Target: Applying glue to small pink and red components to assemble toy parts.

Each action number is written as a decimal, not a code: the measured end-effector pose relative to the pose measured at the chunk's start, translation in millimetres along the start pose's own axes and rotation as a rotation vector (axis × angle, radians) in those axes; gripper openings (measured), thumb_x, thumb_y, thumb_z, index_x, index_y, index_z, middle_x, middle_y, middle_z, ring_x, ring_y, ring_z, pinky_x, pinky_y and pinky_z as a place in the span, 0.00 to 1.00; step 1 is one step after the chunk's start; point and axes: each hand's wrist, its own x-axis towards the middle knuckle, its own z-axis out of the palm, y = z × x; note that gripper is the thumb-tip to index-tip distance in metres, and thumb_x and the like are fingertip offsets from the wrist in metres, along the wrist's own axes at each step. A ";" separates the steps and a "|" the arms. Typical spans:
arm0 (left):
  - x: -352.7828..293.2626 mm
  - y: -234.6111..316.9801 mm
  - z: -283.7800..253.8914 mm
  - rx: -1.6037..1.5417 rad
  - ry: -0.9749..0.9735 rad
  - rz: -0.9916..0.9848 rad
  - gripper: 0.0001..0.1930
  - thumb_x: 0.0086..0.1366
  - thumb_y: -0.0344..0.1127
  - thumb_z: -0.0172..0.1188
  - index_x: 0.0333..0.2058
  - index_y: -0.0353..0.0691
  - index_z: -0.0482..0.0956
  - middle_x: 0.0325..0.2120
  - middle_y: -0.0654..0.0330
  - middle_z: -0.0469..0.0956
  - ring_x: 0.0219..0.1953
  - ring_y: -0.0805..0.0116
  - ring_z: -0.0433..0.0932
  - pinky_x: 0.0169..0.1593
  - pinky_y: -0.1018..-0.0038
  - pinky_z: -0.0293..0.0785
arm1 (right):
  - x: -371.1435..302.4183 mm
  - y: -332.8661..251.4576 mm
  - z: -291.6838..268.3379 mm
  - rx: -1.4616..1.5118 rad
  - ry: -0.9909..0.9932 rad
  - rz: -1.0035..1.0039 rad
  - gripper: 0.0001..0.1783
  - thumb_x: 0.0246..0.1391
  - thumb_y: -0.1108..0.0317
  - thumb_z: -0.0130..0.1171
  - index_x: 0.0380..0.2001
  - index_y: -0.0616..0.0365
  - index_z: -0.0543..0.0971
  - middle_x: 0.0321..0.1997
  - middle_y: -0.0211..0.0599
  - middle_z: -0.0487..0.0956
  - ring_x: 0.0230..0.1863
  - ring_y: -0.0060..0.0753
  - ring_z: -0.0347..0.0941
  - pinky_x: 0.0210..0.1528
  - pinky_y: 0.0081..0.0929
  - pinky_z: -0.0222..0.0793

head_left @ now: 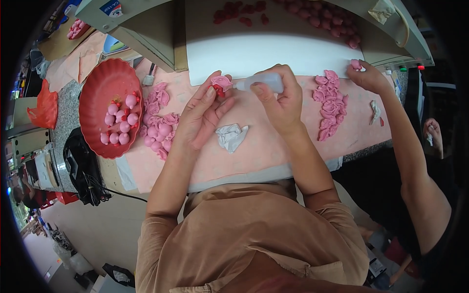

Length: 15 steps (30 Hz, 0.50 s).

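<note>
My left hand [194,115] pinches a small pink ruffled piece [222,81] with a red part beneath it. A translucent white squeeze bottle [267,82] lies sideways in my right hand [283,100], its nozzle at the piece's right edge. Whether anything comes out is too small to see. Below, between my forearms, a crumpled white tissue [231,137] rests on the pink table cover [254,158]. Left of my left hand are pink round pieces [155,139] and ruffled ones [155,100]. More ruffled pink pieces [332,108] form a column right of my right hand.
A red scalloped bowl [89,100] at left holds several pink balls with red bits. Beyond my hands, a grey box [149,46] houses a white sheet [215,58] bearing red and pink pieces. At right, another person's hand [370,78] holds a pink piece [356,64].
</note>
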 end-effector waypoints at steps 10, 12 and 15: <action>-3.9 3.3 -8.0 -0.062 0.035 -0.029 0.22 0.70 0.34 0.49 0.59 0.32 0.62 0.52 0.51 0.71 0.49 0.67 0.74 0.56 0.68 0.73 | -0.9 -18.0 -76.9 0.131 0.075 0.329 0.14 0.50 0.81 0.60 0.35 0.59 0.66 0.35 0.34 0.74 0.33 0.23 0.74 0.37 0.22 0.74; -4.8 2.6 -7.4 -0.059 0.049 -0.033 0.21 0.70 0.34 0.49 0.58 0.32 0.63 0.51 0.51 0.72 0.50 0.66 0.74 0.57 0.68 0.73 | -8.2 -16.2 -82.2 0.048 0.079 0.361 0.13 0.52 0.81 0.58 0.36 0.58 0.65 0.36 0.36 0.75 0.32 0.26 0.74 0.37 0.25 0.75; -3.3 3.4 -1.9 -0.063 -0.004 -0.016 0.21 0.70 0.34 0.49 0.58 0.32 0.63 0.50 0.51 0.72 0.49 0.65 0.75 0.56 0.68 0.73 | -19.7 -7.3 -81.2 -0.231 -0.024 0.394 0.11 0.49 0.78 0.60 0.31 0.59 0.67 0.33 0.29 0.71 0.32 0.21 0.67 0.38 0.21 0.66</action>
